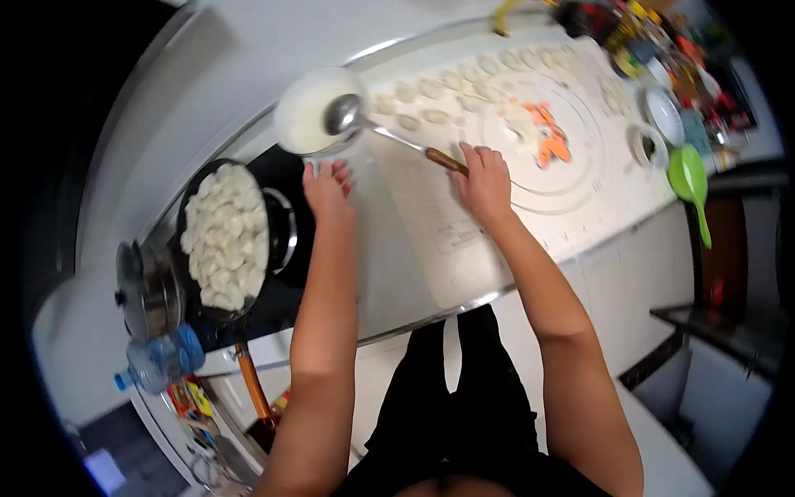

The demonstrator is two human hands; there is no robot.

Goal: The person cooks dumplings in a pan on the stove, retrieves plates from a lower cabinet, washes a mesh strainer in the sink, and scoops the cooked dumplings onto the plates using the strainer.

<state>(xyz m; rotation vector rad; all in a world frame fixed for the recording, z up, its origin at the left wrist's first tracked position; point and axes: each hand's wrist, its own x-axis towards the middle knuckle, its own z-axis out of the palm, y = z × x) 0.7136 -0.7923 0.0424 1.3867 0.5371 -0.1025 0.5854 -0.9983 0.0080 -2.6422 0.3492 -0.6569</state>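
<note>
A metal ladle (344, 114) with a brown wooden handle lies across a bowl of white liquid (308, 112). My right hand (483, 178) is at the handle's end, fingers bent; whether it grips the handle is hard to tell. Just below the bowl, my left hand (327, 186) has its fingers spread and holds nothing. To its left a dark pan (262, 290) on the black stove is full of white dumplings (222, 236). A floured mat (464, 282) bears rows of dumplings (451, 80) and an orange pattern (551, 137).
A lidded glass pot (149, 298) and a blue plastic bottle (166, 360) stand left of the pan. At the right are a green scoop (689, 178), white bowls (662, 114) and crowded jars. The counter's metal edge (414, 323) runs in front of me.
</note>
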